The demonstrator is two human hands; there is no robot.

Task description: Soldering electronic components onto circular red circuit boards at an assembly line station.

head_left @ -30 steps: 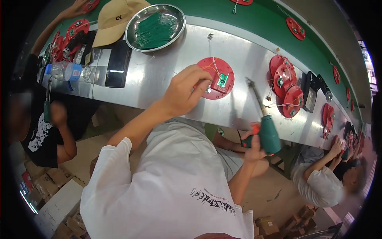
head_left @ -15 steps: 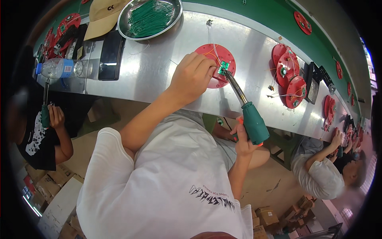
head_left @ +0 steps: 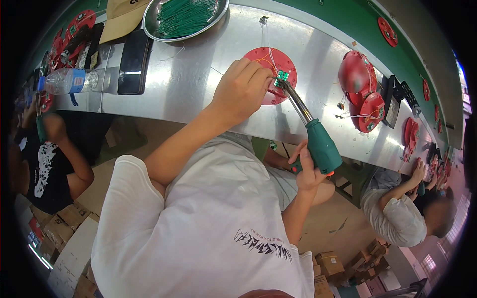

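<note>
A red round disc (head_left: 286, 58) lies on the metal table, with a small green circuit board (head_left: 282, 76) on it and orange and white wires. My left hand (head_left: 242, 92) is over the disc's left side, its thumb and fingertips pinched at the board's edge. A thin wire (head_left: 216, 71) sticks out to the left of that hand; the fingertips partly hide what they pinch. My right hand (head_left: 309, 171) grips a green-handled soldering iron (head_left: 323, 146) from below. The iron's metal tip slants up and left to the board, close to my left fingertips.
A metal bowl (head_left: 224, 15) of green wires, a tan cap (head_left: 117, 30), a black phone (head_left: 133, 64) and a plastic bottle (head_left: 58, 82) are on the left. Stacked red discs (head_left: 370, 111) with wires and a black tray (head_left: 392, 107) stand right. People sit on both sides.
The soldering iron's handle and my right hand have shifted slightly right; the tip stays at the board. My left hand keeps its pinch. At left, the other person's hand with an iron has risen.
</note>
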